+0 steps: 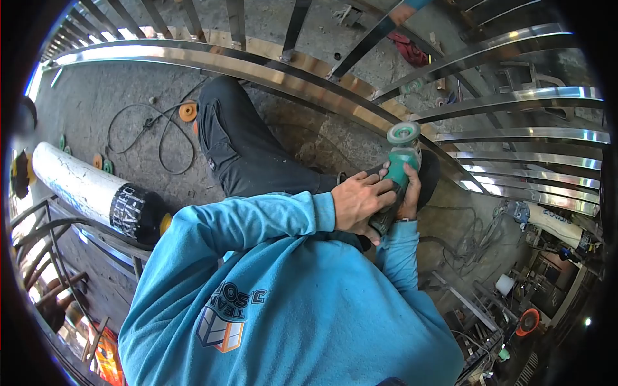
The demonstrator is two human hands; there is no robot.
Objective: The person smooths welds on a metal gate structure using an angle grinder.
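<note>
A green and black angle grinder (401, 168) is held in front of my torso, its round disc (403, 132) at the upper end near the metal bars. My left hand (364, 201) lies over the grinder's dark body from the left, with bent fingers on it. On the right side, my right hand (411, 190) is wrapped round the body just below the green head. The disc touches neither hand. The lower end of the grinder points toward my belly and is partly hidden by my left hand.
Shiny metal bars (309, 80) curve across the top and right. A white and black cylinder (84, 183) lies at the left near a dark metal frame. A looped cable (151, 121) and orange discs (188, 112) are on the floor. Another cylinder (553, 225) and tools are at the right.
</note>
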